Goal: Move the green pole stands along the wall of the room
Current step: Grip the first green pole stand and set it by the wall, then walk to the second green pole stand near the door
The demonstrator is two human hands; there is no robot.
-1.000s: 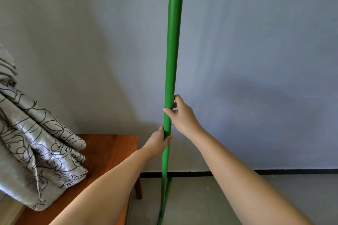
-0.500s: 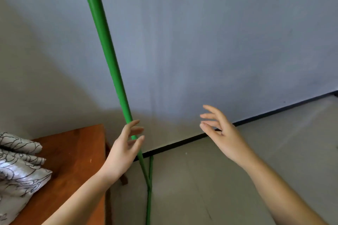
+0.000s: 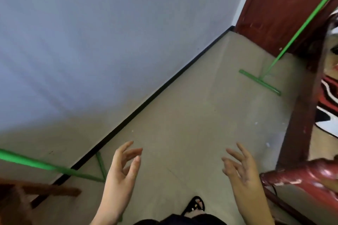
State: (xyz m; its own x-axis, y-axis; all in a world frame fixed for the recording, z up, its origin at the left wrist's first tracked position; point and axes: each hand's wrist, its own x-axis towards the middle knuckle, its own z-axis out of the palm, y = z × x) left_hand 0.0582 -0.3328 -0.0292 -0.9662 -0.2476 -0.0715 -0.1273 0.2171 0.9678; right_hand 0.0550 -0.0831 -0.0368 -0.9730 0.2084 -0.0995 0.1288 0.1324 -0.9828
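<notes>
One green pole stand (image 3: 36,163) stands by the wall at the lower left, its pole running off the left edge and its foot bar (image 3: 101,165) on the floor beside the black skirting. A second green pole stand (image 3: 300,23) rises at the upper right, its flat T-shaped base (image 3: 259,82) on the floor near the dark red door. My left hand (image 3: 122,171) is open, just right of the first stand's foot, holding nothing. My right hand (image 3: 241,168) is open over bare floor, fingers spread.
A grey wall (image 3: 91,42) with black skirting (image 3: 155,93) runs diagonally to a dark red door (image 3: 274,5). A wooden table (image 3: 27,193) is at the lower left. A dark red carved bed frame (image 3: 301,115) lines the right. My sandalled foot (image 3: 194,206) shows below.
Both hands let go of the first pole stand, which now stands alone by the wall. My view has swung right, bringing the second stand and the door into sight.
</notes>
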